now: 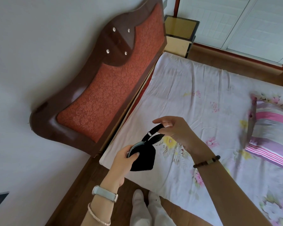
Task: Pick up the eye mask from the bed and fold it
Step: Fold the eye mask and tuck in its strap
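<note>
Black fabric, the mask (143,158) is off the bed (194,98), already doubled, its pad clamped in the left hand (123,162). Right hand (176,128) fingers pinch the strap (155,130) taut; next, I judge, tuck the strap over the pad.

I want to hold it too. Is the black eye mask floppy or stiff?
Probably floppy: the eye mask bends over in the left hand. Its strap is pulled out by the right hand. It looks light, held with fingertips.
</note>
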{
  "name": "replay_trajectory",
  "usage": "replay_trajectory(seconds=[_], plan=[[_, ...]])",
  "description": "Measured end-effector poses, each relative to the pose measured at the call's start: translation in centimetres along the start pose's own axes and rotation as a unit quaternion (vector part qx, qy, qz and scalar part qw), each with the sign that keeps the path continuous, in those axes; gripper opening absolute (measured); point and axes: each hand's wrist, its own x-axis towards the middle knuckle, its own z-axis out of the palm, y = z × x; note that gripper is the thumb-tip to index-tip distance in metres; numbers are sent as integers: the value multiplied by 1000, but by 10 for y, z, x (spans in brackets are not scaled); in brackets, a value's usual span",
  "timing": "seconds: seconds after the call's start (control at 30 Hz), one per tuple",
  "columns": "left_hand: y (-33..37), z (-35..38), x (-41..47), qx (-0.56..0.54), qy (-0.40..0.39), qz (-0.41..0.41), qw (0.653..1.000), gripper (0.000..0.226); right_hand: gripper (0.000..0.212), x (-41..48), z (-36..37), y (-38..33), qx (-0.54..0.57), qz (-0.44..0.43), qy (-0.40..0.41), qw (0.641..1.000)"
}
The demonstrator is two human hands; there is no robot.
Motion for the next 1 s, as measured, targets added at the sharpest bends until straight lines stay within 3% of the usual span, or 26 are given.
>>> replay_trajectory(seconds=[0.17, 0.33, 0.47, 0.57, 0.63, 0.83, 1.0], plan=[[1, 17, 9, -116, 98, 23, 988, 28, 28, -21, 28, 6, 18, -25, -3, 1000], [8, 26, 12, -301, 100, 44, 947, 25, 24, -41, 59, 28, -48, -124, 59, 989], [19, 29, 7, -407, 28, 40, 912, 32, 24, -46, 64, 33, -215, -257, 103, 937], [26, 28, 5, -386, -5, 43, 922, 47, 29, -46, 59, 33, -328, -357, 109, 868], [27, 28, 7, -351, 17, 41, 935, 49, 37, -47, 57, 35, -343, -380, 92, 854], [22, 28, 12, -288, 44, 48, 955, 41, 31, -45, 39, 43, -257, -378, 89, 885], [24, 19, 9, -199, -17, 54, 978, 35, 36, -32, 15, 40, -73, -223, 145, 961]])
